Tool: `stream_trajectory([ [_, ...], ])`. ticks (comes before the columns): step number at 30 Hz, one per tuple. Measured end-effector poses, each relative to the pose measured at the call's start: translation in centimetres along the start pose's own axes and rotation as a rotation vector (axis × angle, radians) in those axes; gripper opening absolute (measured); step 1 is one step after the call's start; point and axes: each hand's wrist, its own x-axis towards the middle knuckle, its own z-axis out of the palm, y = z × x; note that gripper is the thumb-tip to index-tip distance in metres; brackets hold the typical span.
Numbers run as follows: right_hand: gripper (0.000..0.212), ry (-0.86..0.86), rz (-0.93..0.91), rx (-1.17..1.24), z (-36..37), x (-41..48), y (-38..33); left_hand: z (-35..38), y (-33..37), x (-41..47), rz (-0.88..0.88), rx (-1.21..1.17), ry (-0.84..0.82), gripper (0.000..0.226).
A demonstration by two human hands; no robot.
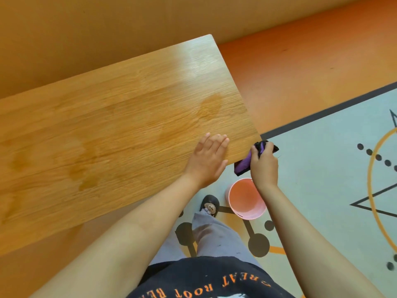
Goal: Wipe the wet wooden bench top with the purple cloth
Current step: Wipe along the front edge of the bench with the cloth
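The wooden bench top point(120, 130) fills the left and middle of the head view, with darker wet patches near its right end and along its left part. My left hand point(209, 160) lies flat, fingers apart, on the bench's near right corner. My right hand point(264, 166) is just off that corner, over the floor, closed around the bunched purple cloth point(243, 165), which hangs beside the bench edge.
A pink bucket point(247, 200) stands on the floor below my right hand, next to my foot in a dark slipper point(210, 205). A pale patterned mat point(333, 168) covers the floor to the right. An orange wall runs behind the bench.
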Motion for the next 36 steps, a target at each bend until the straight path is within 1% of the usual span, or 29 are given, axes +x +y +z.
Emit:
stream_trajectory([
  [3,0.025,-0.011,0.028,0.061,-0.7,0.4,0.7,0.4,0.0,0.5,-0.012,-0.038,0.05,0.056],
  [5,0.019,0.024,0.139,0.166,-1.8,1.7,1.5,0.5,0.3,0.4,-0.023,-0.064,0.086,0.055],
  [6,0.015,0.025,0.189,0.218,-2.4,2.7,1.9,0.6,0.5,0.3,-0.033,-0.075,0.099,0.055],
  [7,0.013,-0.001,0.2,0.251,-3.1,3.6,2.0,0.8,0.7,0.2,-0.043,-0.084,0.113,0.055],
  [10,0.019,-0.185,0.078,0.27,-4.7,5.7,1.7,1.3,1.0,0.2,-0.059,-0.1,0.159,0.053],
  [13,0.017,-0.353,0.019,0.249,-5.2,6.4,0.5,1.5,0.8,0.4,-0.066,-0.092,0.187,0.05],
  [16,0.031,-0.422,0.008,0.282,-5.2,6.4,0.3,1.4,0.5,0.6,-0.066,-0.116,0.212,0.048],
  [19,0.044,-0.53,-0.004,0.306,-4.4,6.6,-1.5,1.3,0.4,0.7,-0.069,-0.119,0.208,0.048],
  [21,0.047,-0.533,-0.036,0.277,-3.0,8.0,-3.8,1.3,0.4,0.6,-0.068,-0.128,0.201,0.049],
  [25,0.046,-0.544,-0.066,0.254,-0.8,11.8,-8.7,1.3,0.3,0.7,-0.067,-0.154,0.187,0.049],
  [27,0.044,-0.57,-0.046,0.224,-0.9,12.3,-8.9,1.3,0.3,0.6,-0.064,-0.171,0.185,0.049],
  [30,0.044,-0.567,-0.018,0.217,-2.3,10.1,-6.3,1.3,0.4,0.4,-0.057,-0.185,0.176,0.051],
  [33,0.043,-0.566,0.038,0.277,-4.4,6.9,-2.9,1.2,0.4,0.4,-0.048,-0.217,0.168,0.052],
  [36,0.031,-0.58,0.09,0.279,-5.5,5.3,-1.5,1.3,0.1,0.6,-0.044,-0.232,0.177,0.053],
])
